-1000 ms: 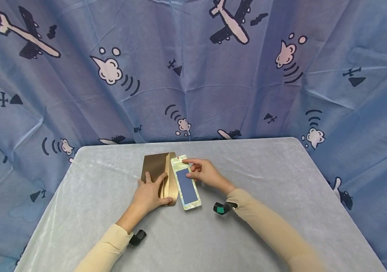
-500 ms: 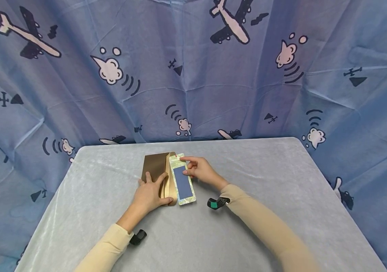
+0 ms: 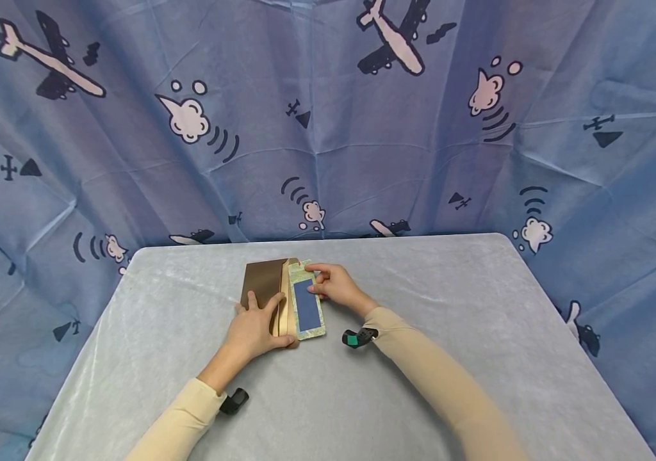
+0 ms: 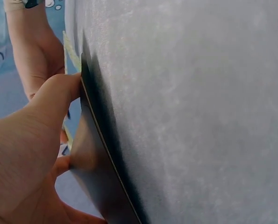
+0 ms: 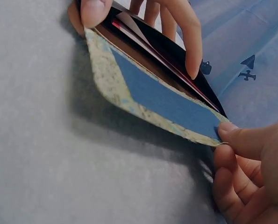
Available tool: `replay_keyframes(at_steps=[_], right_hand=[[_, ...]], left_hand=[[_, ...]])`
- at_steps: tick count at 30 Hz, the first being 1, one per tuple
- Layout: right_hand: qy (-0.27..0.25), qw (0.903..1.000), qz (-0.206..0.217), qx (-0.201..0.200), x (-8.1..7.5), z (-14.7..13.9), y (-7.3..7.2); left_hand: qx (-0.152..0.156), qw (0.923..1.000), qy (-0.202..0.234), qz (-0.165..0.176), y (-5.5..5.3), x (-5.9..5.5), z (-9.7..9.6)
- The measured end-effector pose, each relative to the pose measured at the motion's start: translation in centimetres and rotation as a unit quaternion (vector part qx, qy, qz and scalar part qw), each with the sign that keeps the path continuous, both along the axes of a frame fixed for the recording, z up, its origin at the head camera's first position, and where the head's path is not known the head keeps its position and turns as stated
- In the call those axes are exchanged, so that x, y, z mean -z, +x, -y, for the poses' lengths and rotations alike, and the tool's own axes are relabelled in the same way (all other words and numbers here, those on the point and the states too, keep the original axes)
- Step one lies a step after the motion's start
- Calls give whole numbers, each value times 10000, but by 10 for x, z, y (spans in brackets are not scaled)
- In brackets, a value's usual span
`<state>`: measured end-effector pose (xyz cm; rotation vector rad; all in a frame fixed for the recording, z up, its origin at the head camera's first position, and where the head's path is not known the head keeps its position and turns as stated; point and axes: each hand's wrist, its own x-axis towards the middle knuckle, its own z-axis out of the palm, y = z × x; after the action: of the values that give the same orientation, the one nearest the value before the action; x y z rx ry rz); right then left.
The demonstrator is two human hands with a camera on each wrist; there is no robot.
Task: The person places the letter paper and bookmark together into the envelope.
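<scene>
A flat brown-and-gold envelope (image 3: 262, 278) lies on the table, its flap folded out to the right. My left hand (image 3: 254, 330) presses on it with spread fingers, the thumb on the flap's near end. Over the flap, slightly tilted, is a long card (image 3: 307, 305) with a yellow-green patterned border and a blue panel. My right hand (image 3: 336, 286) pinches its far right edge between thumb and fingers. In the right wrist view, the card (image 5: 162, 101) lies along the envelope's parted mouth, and red-edged paper (image 5: 169, 71) shows inside. The left thumb touches the card's near corner there.
A pale grey cloth covers the table (image 3: 420, 282). Behind it hangs a blue curtain (image 3: 362, 153) with airplane prints. Black wrist devices sit on both arms.
My right hand has moved the card leftward and slightly away from me, further over the flap and up to the envelope's mouth. The left hand has stayed in place.
</scene>
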<state>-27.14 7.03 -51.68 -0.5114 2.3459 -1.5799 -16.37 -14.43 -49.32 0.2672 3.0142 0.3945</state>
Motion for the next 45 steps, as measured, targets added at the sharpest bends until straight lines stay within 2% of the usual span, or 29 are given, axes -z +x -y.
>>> replay_keyframes(at_steps=[10, 22, 28, 35, 45], right_hand=[[540, 9983, -149, 129, 0, 11, 0], [987, 9947, -220, 183, -6, 26, 4], [1357, 9892, -515, 183, -5, 32, 2], [1719, 9818, -804, 4, -7, 36, 0], [1966, 9759, -936, -164, -10, 38, -2]], left_hand=[[-8, 9997, 5, 238, 0, -3, 1], [21, 9999, -9, 171, 1, -2, 1], [17, 9999, -28, 170, 1, -2, -1], [-33, 9998, -20, 189, 1, -3, -1], [-26, 9999, -16, 143, -1, -1, -2]])
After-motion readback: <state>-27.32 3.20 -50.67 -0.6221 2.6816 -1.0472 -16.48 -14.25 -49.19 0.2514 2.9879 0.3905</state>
